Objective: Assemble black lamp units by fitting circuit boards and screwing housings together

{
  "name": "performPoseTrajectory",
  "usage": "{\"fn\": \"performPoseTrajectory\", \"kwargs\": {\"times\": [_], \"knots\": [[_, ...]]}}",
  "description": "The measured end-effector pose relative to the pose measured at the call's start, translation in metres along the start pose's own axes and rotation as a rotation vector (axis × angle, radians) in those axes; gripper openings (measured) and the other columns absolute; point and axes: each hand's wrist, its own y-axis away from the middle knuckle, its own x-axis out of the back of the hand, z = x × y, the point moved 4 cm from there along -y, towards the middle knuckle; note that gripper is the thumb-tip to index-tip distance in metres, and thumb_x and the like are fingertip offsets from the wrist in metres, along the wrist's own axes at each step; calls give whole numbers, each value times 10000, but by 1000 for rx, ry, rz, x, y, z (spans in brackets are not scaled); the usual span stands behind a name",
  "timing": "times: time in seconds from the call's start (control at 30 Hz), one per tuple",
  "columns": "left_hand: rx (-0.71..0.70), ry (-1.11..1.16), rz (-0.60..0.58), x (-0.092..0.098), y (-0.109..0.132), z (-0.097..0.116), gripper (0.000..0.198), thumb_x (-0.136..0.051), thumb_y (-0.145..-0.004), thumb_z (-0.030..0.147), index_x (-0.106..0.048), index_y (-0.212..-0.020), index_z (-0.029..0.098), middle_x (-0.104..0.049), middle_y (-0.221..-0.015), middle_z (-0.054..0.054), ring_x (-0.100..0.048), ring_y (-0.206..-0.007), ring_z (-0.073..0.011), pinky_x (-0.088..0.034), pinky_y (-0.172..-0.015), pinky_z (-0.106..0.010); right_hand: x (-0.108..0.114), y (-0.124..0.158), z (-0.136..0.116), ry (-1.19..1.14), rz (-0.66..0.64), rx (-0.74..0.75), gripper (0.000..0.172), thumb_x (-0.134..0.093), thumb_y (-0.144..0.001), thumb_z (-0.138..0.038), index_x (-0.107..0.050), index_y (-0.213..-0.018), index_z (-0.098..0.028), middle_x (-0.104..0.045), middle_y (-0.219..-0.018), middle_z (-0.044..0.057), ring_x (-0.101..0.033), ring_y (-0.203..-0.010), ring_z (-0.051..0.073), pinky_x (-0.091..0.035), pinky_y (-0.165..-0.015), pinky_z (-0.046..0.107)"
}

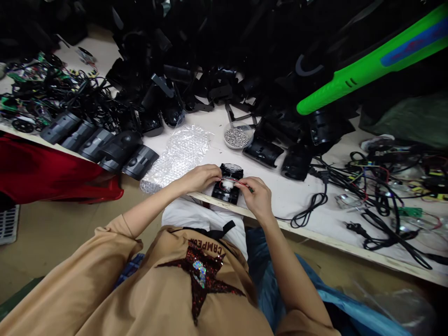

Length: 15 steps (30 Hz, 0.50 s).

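At the near edge of the bench lies an open black plastic housing (226,195). A thin round part with a white cylindrical centre (228,184) sits over it, between my two hands. The fingers of my left hand (205,178) are closed on the round part's left rim. My right hand (257,195) pinches a thin red wire (241,182) at its right side, with the fingertips partly hiding it. Just beyond the housing stands a shallow clear dish of small metal screws (236,137).
Bubble wrap (185,151) lies left of the housing, beside several black cylindrical shells (141,162). Curved black covers (263,151) sit to the right. Black cables (310,210) and wired circuit boards (410,212) spread further right. A green bar (350,86) crosses overhead.
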Motion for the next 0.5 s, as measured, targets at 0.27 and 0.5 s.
{"fn": "performPoseTrajectory", "kwargs": {"times": [0.27, 0.5], "knots": [[-14, -50, -6, -3, 1, 1, 224, -376, -924, 233, -586, -959, 164, -580, -1000, -76, -558, -913, -161, -453, -788, -279, -2, 2, 2, -12, 12, -13, 187, -536, -835, -360, -662, -766, -239, -678, -789, 29, -603, -809, 200, -479, -724, 328], [-2, -117, -28, -4, 3, 3, 226, -352, -929, 217, -570, -942, 157, -564, -991, -75, -546, -867, -141, -443, -749, -246, -1, 2, 0, 18, 9, 21, 183, -528, -846, -332, -662, -775, -229, -678, -790, 37, -606, -820, 201, -476, -719, 321]]}}
